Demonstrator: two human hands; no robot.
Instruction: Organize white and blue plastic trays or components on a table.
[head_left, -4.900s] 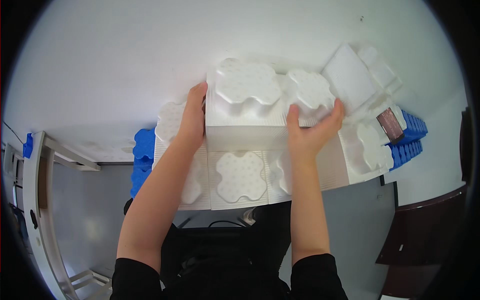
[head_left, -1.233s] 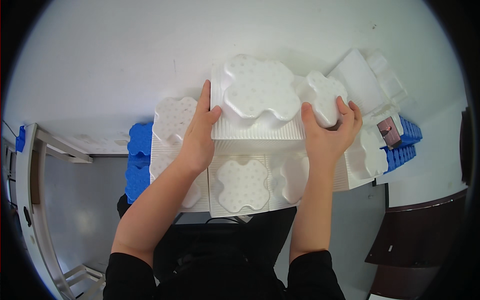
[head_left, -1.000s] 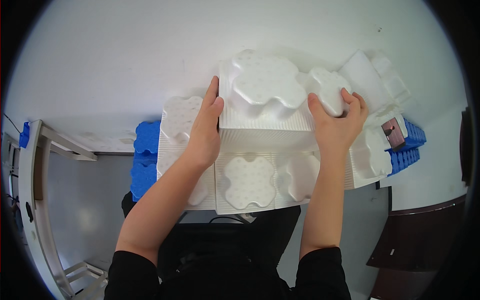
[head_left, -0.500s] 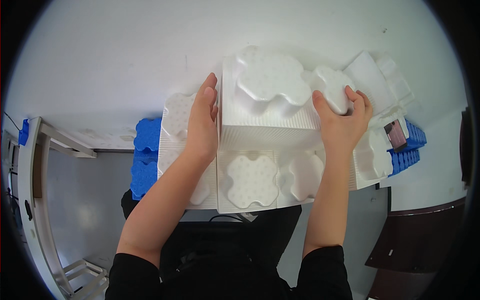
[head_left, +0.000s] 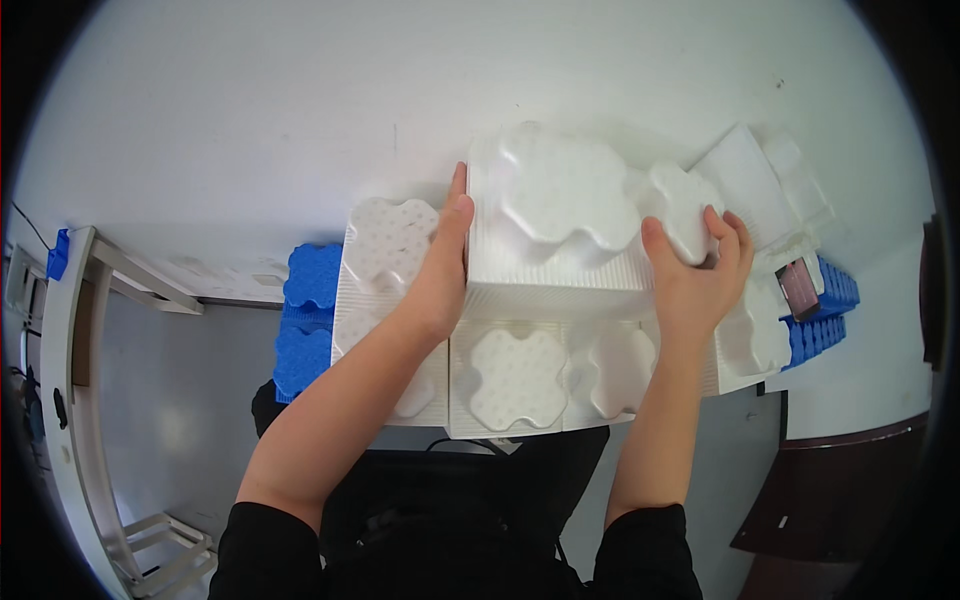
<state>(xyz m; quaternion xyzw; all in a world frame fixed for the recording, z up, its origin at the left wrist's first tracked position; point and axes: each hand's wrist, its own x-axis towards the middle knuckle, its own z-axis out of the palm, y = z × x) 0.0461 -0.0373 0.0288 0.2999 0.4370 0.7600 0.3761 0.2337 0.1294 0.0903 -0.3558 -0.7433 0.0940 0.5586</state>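
A tall stack of white moulded plastic trays (head_left: 560,300) stands in front of me, its ribbed edges layered closely. Its top tray has a large scalloped bump (head_left: 575,190) and a smaller one (head_left: 685,205) at its right. My left hand (head_left: 450,255) lies flat along the stack's left side, fingers stretched out and partly hidden by it. On the smaller bump, my right hand (head_left: 705,280) is closed, thumb on the left and fingers curled over the right. Lower white trays with similar bumps (head_left: 518,378) lie nearer to me, and another bumped tray (head_left: 390,240) is beside my left hand.
Blue moulded trays (head_left: 312,275) are at the left, with more blue trays (head_left: 838,285) at the right. A loose white tray (head_left: 745,180) leans behind my right hand, near a dark pinkish card (head_left: 798,288). A pale frame (head_left: 75,340) stands far left.
My left hand has moved right and now presses against the stack's side, its fingertips partly behind it. My right hand stays on the smaller bump. The whole view has shifted slightly.
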